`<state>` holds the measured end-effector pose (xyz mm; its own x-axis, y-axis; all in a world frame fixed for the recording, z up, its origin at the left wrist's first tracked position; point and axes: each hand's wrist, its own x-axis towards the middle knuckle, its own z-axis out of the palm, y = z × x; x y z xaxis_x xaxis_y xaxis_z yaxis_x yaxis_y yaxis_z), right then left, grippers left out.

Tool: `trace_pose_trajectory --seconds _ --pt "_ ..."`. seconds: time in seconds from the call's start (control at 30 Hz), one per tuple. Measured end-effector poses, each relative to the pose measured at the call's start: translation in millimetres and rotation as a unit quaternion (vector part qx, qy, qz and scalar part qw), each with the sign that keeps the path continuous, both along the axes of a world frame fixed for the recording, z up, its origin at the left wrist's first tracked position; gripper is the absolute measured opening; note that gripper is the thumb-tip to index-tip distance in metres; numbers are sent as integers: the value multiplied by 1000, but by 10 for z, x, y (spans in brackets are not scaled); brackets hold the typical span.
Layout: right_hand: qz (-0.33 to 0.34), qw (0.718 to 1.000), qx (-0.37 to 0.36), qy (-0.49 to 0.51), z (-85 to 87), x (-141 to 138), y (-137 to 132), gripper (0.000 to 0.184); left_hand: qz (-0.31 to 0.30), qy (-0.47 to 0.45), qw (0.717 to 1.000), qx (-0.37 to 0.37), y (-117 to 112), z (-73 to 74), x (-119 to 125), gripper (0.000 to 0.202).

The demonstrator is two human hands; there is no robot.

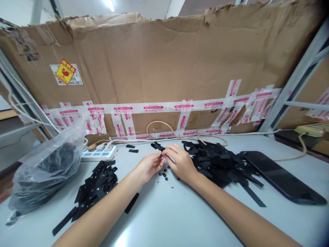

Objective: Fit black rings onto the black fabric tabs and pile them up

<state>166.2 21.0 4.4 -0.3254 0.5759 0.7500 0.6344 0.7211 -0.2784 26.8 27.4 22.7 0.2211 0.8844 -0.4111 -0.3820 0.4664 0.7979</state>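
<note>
- Two bare hands of yours meet near the middle of the table (pixel 159 219), your left hand (pixel 150 166) and your right hand (pixel 180 163) fingertip to fingertip.
- Between those fingertips you have a black strip (pixel 157 146); it juts out on the far side of your hands, toward the cardboard (pixel 167 68).
- Your left thumb and forefinger pinch its near end, with the other left fingers curled loosely toward the palm.
- Your right thumb and forefinger close on the same spot from the other side, the hand arched over it; your fingers hide the exact contact.
- What you hold is short, flat, matt black and narrow; whether it is one folded piece or two overlapping ones, you cannot tell from this view.
- Just below your fingertips, small black discs (pixel 164 174) lie scattered on the table, some with a hole visible in the centre.
- Beside your right hand spreads a heap of black strips (pixel 218 161), tangled and flat, reaching toward a glossy black tray (pixel 282 178).
- Beyond your left forearm sits a smaller pile of strips (pixel 97 185), dotted with shiny round spots.
- Farther left, next to that pile, stands a clear plastic bag (pixel 48 171) with dark contents, near a white power strip (pixel 99 155).
</note>
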Motion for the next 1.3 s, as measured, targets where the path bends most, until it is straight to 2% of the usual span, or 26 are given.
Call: trace_pose_trajectory --seconds 0.1,0.23,0.37,0.47,0.7,1.0,1.1,1.2,1.3 --pt "0 999 -26 39 0 -9 5 14 23 7 999 24 9 -11 -4 14" --pt "-12 984 -124 125 -8 -48 20 8 44 44 996 59 15 -16 -7 8" --pt "-13 946 -249 209 -32 -81 55 16 22 103 987 123 15 -40 -7 9" --pt "9 916 -307 257 -46 -72 88 17 3 139 977 161 12 -53 -11 13" --pt "30 886 -336 317 -62 -35 149 15 -14 149 976 161 -27 -8 -10 15" --pt "51 810 -429 395 44 -27 102 20 -34 151 971 182 -32 8 -5 9" --pt "27 821 -429 376 31 -18 113 25 -38 148 972 177 -32 10 0 10" --pt "-22 867 -386 314 20 35 139 28 -31 160 973 165 -26 24 -5 9" --pt "-59 923 -335 180 43 130 143 20 10 185 973 138 5 21 -27 10"
